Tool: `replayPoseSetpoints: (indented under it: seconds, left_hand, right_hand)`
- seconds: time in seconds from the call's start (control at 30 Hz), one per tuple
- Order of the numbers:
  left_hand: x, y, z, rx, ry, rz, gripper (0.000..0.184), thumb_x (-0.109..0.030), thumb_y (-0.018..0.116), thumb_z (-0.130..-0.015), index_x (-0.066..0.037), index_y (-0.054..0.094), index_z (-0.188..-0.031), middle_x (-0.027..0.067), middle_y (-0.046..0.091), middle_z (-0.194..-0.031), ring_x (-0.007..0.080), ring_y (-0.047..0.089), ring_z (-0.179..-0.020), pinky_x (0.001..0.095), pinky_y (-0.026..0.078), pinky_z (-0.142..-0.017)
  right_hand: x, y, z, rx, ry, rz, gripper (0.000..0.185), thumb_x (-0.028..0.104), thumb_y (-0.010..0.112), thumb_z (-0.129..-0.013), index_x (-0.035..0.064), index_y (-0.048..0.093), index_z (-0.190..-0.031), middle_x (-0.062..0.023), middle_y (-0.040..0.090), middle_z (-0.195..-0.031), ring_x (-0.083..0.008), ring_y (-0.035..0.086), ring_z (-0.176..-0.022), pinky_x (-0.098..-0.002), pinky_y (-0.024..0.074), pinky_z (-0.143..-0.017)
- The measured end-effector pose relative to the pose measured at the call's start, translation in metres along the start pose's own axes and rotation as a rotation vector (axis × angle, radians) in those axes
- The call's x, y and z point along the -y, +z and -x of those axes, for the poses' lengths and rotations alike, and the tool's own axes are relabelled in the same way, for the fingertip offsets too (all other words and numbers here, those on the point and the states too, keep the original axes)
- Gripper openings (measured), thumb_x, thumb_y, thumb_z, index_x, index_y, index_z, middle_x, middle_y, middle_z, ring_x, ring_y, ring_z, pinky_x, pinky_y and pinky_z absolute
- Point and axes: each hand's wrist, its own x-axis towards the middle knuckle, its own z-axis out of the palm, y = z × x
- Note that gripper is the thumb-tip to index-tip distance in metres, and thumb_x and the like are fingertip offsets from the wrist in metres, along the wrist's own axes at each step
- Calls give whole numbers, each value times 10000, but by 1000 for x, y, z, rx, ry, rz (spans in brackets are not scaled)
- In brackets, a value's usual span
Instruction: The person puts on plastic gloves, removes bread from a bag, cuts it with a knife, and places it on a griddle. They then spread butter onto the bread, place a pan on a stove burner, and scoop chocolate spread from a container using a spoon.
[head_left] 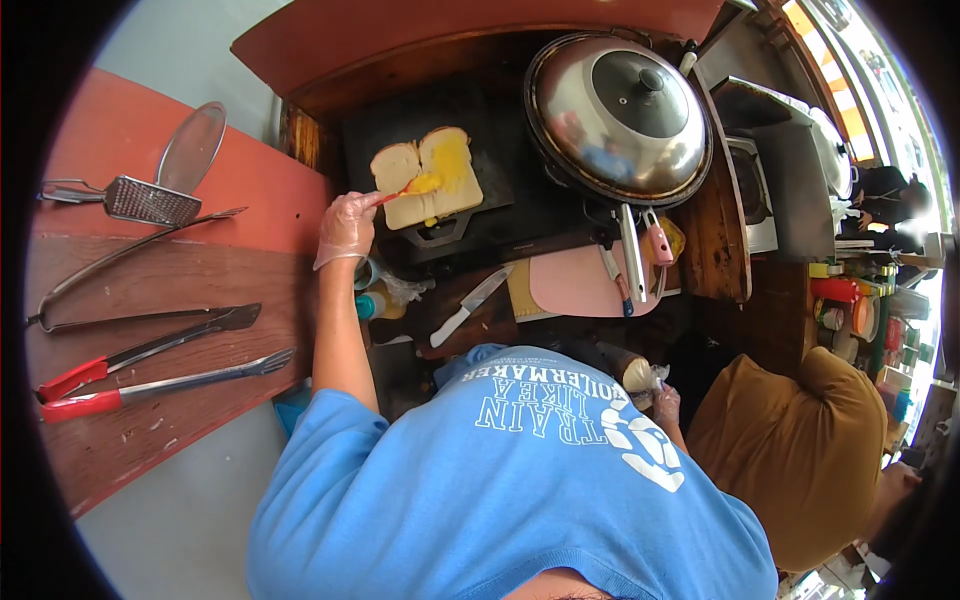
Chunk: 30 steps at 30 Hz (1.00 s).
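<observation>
My left hand [347, 226], in a clear plastic glove, is closed around a thin red-handled spreader [390, 197]. The tool's tip is in a yellow spread [447, 163] on bread slices [396, 168], which lie side by side on a dark griddle plate [437, 234]. Yellow covers the upper right slice; the left ones look plain. My right hand [666, 400], also gloved, is low beside my shirt, partly hidden. It is next to a rounded container [636, 375] with a pale end and some clear plastic. What its fingers hold cannot be made out.
A large lidded pan [620, 120] stands right of the griddle, its handle toward me. A knife [472, 305] and pink cutting board [585, 282] lie nearer me. Tongs [165, 385] and a grater [150, 200] rest on the left board. A person in brown [795, 455] is close at right.
</observation>
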Motion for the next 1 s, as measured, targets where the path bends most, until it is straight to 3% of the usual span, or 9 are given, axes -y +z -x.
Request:
replayPoseSetpoints:
  seconds: [0.1,0.27,0.33,0.47,0.7,0.8,0.87,0.93,1.0]
  left_hand:
    - [-4,7,2,-29,151,92,227,-59,662,-851,-134,776,-1032,101,706,-941,326,656,-935,438,534,-840]
    - [7,10,11,-157,6,3,214,-49,676,-852,-88,767,-1042,125,721,-972,331,673,-939,428,538,-850]
    - [8,11,20,-134,51,145,216,-28,680,-843,-81,765,-1035,131,721,-969,332,676,-930,426,542,-839]
    - [7,12,32,-114,43,52,236,-9,680,-836,-75,760,-1048,143,715,-963,338,682,-905,416,545,-813]
    - [1,15,24,-43,111,106,240,-18,692,-828,-76,762,-1050,147,710,-962,355,673,-909,439,540,-799]
    - [6,27,6,-160,-43,77,233,-29,670,-837,-118,770,-1027,127,705,-951,342,659,-939,433,532,-842]
    - [6,30,-12,-36,184,203,236,-41,650,-837,-119,767,-1026,131,706,-952,344,659,-942,435,532,-844]
    - [1,35,-26,-13,207,124,242,-50,631,-839,-120,767,-1027,145,706,-957,344,662,-949,438,533,-841]
    - [3,39,-40,-155,25,56,255,-33,640,-824,-118,768,-1027,163,704,-964,357,671,-945,448,536,-824]
  right_hand:
    - [4,-1,0,48,-8,149,310,279,565,-969,33,717,-1082,-212,704,-929,-363,674,-890,-450,507,-791]
    - [43,-22,19,113,180,12,285,248,562,-960,49,705,-1107,-208,704,-953,-367,671,-907,-453,517,-811]
    - [35,-19,17,79,20,202,297,248,562,-957,53,698,-1135,-206,707,-981,-372,672,-921,-459,522,-829]
    - [32,-19,19,102,157,90,279,245,544,-973,68,702,-1118,-183,713,-985,-351,679,-921,-449,531,-830]
    - [-4,-5,13,119,-70,234,241,211,513,-976,111,702,-1088,-127,717,-1011,-316,687,-886,-434,546,-801]
    - [-12,-1,13,119,-90,271,247,214,511,-973,104,701,-1088,-128,720,-1010,-326,685,-886,-445,543,-804]
    - [1,-8,13,105,-118,287,251,217,508,-973,99,701,-1083,-131,722,-1004,-334,683,-887,-452,538,-804]
    - [14,-15,16,134,129,-60,290,204,684,-901,32,736,-1128,-102,744,-970,-207,691,-865,-344,516,-770]
    - [11,-13,18,109,78,-3,277,198,685,-907,33,740,-1123,-71,742,-943,-170,675,-848,-329,509,-759]
